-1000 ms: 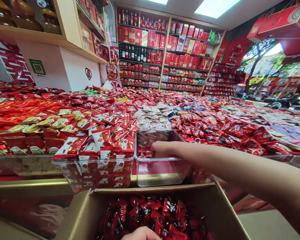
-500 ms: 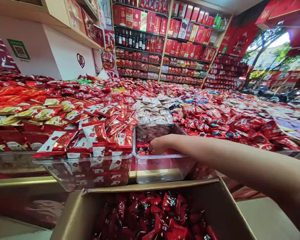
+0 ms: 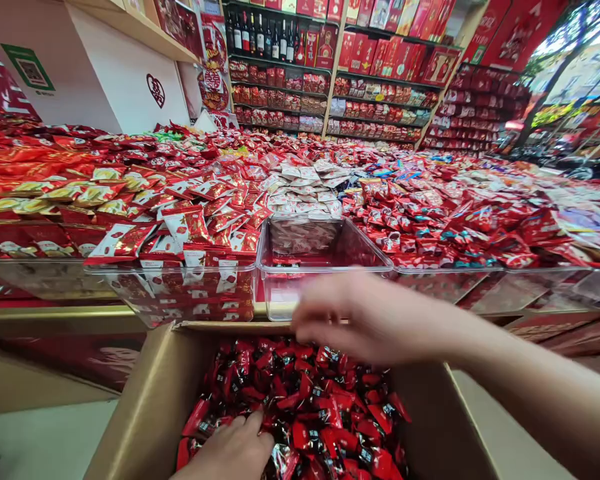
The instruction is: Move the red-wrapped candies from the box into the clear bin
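A cardboard box (image 3: 130, 407) stands open in front of me, holding many red-wrapped candies (image 3: 325, 407). Down among them at the near left is my left hand (image 3: 235, 445), its fingertips partly hidden by the wrappers. My right hand (image 3: 350, 317), smeared by motion, hangs over the box's far edge; a gap shows between its curved fingers, and I see nothing held there. Just behind it is a clear plastic bin (image 3: 325, 270) with a few red-wrapped pieces (image 3: 286, 263) at its bottom left.
To the left, a clear bin (image 3: 180, 293) is heaped with red-and-white packets (image 3: 185, 223). White packets (image 3: 305, 183) lie behind the middle bin, and red packets (image 3: 430, 227) pile up on the right. Shelves (image 3: 330, 87) with bottles and boxes rise at the back.
My right hand has come out of the middle bin, back toward me and over the box. My left hand has entered the box. The view has tipped downward.
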{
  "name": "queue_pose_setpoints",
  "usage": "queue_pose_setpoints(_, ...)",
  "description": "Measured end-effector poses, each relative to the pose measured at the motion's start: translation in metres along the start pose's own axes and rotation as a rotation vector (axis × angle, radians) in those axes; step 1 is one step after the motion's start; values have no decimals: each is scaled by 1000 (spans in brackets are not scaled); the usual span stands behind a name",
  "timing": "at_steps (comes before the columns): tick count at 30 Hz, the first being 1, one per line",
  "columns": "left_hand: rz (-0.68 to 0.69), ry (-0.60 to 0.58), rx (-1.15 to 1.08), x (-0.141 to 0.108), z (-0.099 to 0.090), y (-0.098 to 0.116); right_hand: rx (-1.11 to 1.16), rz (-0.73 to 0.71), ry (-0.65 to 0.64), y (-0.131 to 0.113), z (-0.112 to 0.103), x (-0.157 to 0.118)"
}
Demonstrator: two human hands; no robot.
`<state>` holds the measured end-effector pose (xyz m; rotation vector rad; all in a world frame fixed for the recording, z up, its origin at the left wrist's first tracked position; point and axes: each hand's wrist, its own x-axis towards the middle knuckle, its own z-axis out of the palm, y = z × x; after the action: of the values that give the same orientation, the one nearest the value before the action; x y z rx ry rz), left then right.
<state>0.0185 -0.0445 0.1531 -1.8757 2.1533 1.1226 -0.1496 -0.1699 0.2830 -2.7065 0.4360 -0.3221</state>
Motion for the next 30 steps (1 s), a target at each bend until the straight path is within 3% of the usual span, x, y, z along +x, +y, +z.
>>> queue_pose_setpoints(2, 8, 39, 48, 2, 6, -1, 71, -3, -231, 2, 36, -21)
queue_pose_setpoints(4, 34, 85, 81, 3, 7, -1, -5, 112, -304, 22, 79, -31)
queue_pose_setpoints(7, 65, 92, 84, 5, 3, -1, -91, 392, -297, 58, 136, -31)
queue_pose_setpoints(10, 64, 97, 57, 5, 0, -5, -49, 495, -269, 74, 167, -28)
queue_pose_setpoints(13, 76, 178, 29, 8, -3, -9, 10, 477, -207, 71, 170, -27)
queue_pose_setpoints(15, 83, 309, 5, 11, -6, -10, 38, 444, -137, 66, 160, -27)
queue_pose_setpoints(17, 75, 450, -44, 14, -10, -8, 145, 402, -17, 60, 147, -27)
queue_pose_setpoints(19, 45, 516, -139, 16, -13, -4, 359, 375, 123, 55, 136, -28)
queue_pose_setpoints(21, 44, 484, -270, 15, -16, 3, 596, 385, 208, 50, 130, -28)
queue_pose_setpoints(24, 94, 377, -469, 13, -19, 11, 814, 427, 193, 43, 128, -29)
queue_pose_setpoints(27, 59, 311, -632, 11, -19, 15, 868, 411, 227, 36, 126, -30)
queue_pose_setpoints(30, 52, 320, -713, 10, -19, 15, 791, 355, 306, 31, 121, -31)
